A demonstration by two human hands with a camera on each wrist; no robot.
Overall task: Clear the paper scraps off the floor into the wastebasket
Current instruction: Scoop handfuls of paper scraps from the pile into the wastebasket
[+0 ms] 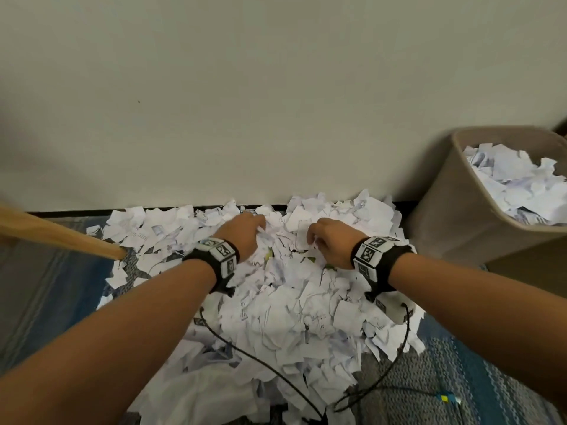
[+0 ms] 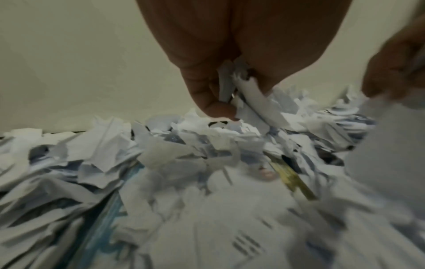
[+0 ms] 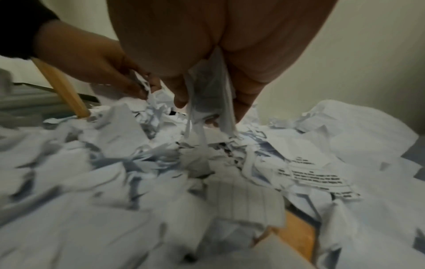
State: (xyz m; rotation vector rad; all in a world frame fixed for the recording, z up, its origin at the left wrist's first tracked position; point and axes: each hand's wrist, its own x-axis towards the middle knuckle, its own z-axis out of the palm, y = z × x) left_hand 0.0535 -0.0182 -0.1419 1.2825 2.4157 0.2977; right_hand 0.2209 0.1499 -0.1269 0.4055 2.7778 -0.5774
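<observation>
Mostly the paper scraps [image 1: 294, 308] lie in one big white heap on the floor, from the centre of the head view down to 6 o'clock, and the far edge of the heap touches the black baseboard [image 1: 405, 205] under the wall [image 1: 245, 102]. Many scraps carry printed lines. At 3 o'clock stands the tan wastebasket [image 1: 454, 216], just beside the heap, and it already holds many scraps inside.

Both hands are down in the far part of the heap, near each other. The left hand [image 1: 242, 233] has its fingers curled, and in the left wrist view the thumb and fingers pinch some torn scraps [image 2: 246, 91] between them. The right hand [image 1: 329, 240] is curled too; in the right wrist view its fingers close around a hanging bunch of scraps [image 3: 207, 96].

Each wrist wears a black band with black and white markers, and thin black cables [image 1: 264, 360] run from them over the paper toward 6 o'clock. At 9 o'clock a wooden leg [image 1: 61, 237] comes down slanted and meets the floor at the heap's edge. Around the heap shows a blue and grey patterned rug [image 1: 460, 378].
</observation>
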